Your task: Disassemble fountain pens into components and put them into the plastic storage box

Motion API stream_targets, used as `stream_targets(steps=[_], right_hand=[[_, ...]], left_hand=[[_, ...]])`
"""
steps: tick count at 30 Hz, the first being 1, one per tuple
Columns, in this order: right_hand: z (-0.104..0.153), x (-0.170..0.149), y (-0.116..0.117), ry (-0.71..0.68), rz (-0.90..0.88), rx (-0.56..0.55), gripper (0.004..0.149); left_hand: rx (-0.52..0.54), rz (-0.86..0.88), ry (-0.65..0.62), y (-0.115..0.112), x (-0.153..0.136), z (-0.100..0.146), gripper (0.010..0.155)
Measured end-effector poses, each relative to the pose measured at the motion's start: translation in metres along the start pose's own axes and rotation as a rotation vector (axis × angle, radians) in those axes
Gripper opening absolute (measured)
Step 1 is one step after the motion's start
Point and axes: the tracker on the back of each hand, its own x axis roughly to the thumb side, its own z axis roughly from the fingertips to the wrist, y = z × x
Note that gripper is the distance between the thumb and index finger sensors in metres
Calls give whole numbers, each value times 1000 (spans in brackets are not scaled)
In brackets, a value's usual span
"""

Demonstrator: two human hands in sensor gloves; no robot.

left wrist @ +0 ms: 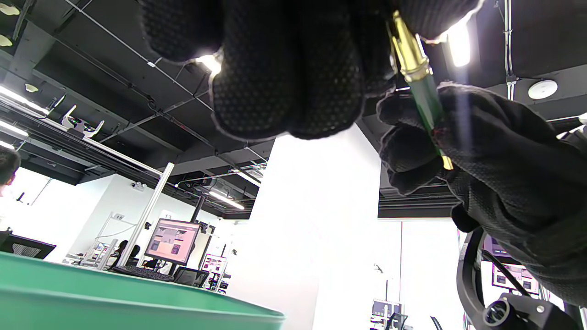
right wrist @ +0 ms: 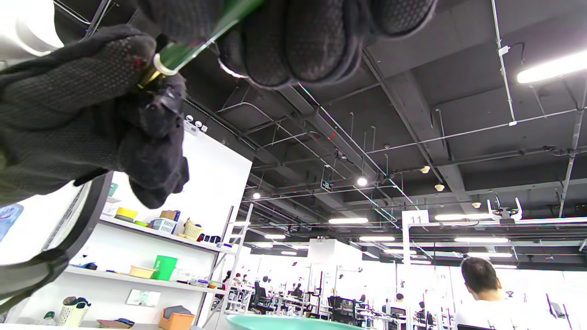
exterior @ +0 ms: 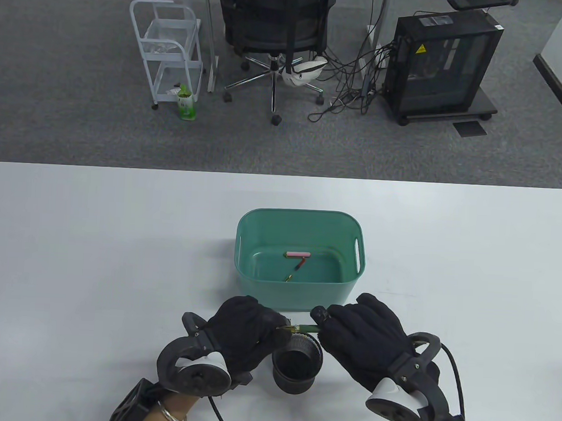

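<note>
Hands meet over a black mesh pen cup (exterior: 297, 364) at the near edge of the white table (exterior: 71, 256). Between them runs a green fountain pen (exterior: 305, 329), lying roughly level above the cup's rim. The left hand (exterior: 246, 333) pinches the gold end of the pen with curled fingertips, and the left wrist view shows that gold section (left wrist: 408, 50) emerging from under the glove. The right hand (exterior: 363, 339) is wrapped round the green barrel, fingers curled over it and the thumb underneath.

Just beyond the hands stands the teal plastic storage box (exterior: 347, 289), close to the cup but not touching it as far as I can tell. On its floor lie a pink pen piece (exterior: 298, 254) and a thin dark piece with a gold tip (exterior: 296, 269), near each other towards the middle.
</note>
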Motion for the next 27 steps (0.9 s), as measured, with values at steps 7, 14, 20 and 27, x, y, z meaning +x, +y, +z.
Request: stream_targets(steps=[7, 14, 20, 27], right_hand=[[0, 1, 0, -1, -4, 2, 43], [0, -1, 0, 6, 2, -3, 43], [1, -3, -1, 14, 5, -9, 43], [1, -4, -1, 13, 8, -8, 43]], left_hand=[[8, 5, 2, 1, -1, 0, 52], [9, -9, 7, 2, 0, 1, 58], [6, -40, 4, 2, 3, 1, 52], [-2, -45, 5, 1, 4, 1, 44]])
